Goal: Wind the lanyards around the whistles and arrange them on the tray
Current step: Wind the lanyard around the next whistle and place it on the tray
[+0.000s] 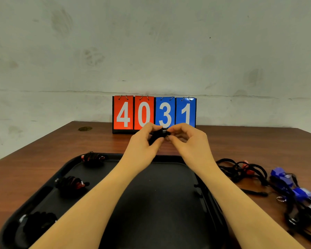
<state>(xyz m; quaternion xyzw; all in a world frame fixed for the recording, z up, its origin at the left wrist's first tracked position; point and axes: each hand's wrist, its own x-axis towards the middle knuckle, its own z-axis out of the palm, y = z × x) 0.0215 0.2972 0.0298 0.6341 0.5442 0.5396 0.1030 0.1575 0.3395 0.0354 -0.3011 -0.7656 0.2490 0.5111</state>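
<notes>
Black tray (169, 203) nearest, on a brown wooden table (43, 159), both forearms reaching over it from the bottom edge. Three wound bundles sit down the tray's left side: nearest bundle (38, 224) all black with a pale bit at its left end, middle bundle (72, 185) black cord with red showing through and a metal ring, far bundle (92, 157) at the tray's far-left corner, red end and ring visible. They lie apart from one another, roughly in a column.

Right of the tray, on the bare table — a tangle of unwound black lanyards (241, 171) with small red pieces in it, then two blue whistles (284, 177) and a loose metal ring (281, 198) among more cord running toward the lower right corner. Blurry there, count of whistles unclear.

Beyond the tray's far edge, raised off the table: left hand (144, 139) and right hand (188, 139) meet on a small black whistle (159, 134) with a silver ring on top. Left thumb and fingers curl round its left side; right fingertips pinch at its right end. How much cord is wrapped on it — cannot tell.

Farthest, a flip scoreboard (154, 114) stands at the table's back edge against a stained pale wall (151, 42): red 4, red 0, blue 3, blue 1.
</notes>
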